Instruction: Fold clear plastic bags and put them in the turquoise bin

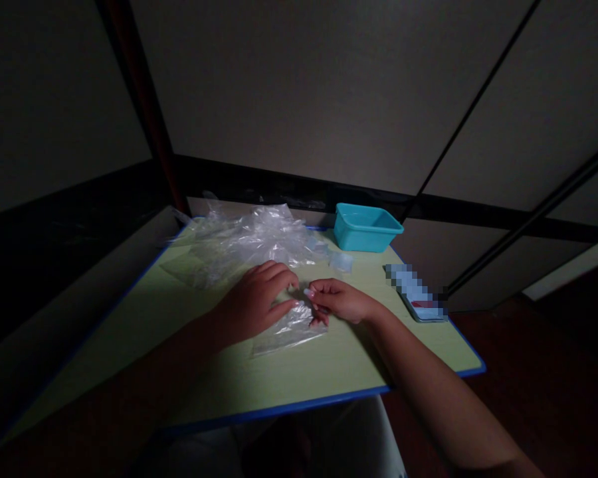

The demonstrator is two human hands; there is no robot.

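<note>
Crinkled clear bag (290, 336), flat on tabletop (349, 362), 1 pale piece (307, 292) pinched above

This place is looking like a room in a home, though the dimness is leaving some doubt. A small table (279, 378) with a yellow-green top and blue edging is standing close to broad, pale panels (299, 93), and a dark band (229, 176) is running along their lower part. A reddish-brown upright (140, 86) is rising at the left, while a dark reddish floor (518, 372) is showing at the right. A phone (416, 292) and a turquoise basket (363, 239) are giving the tabletop an everyday, household look.
</note>
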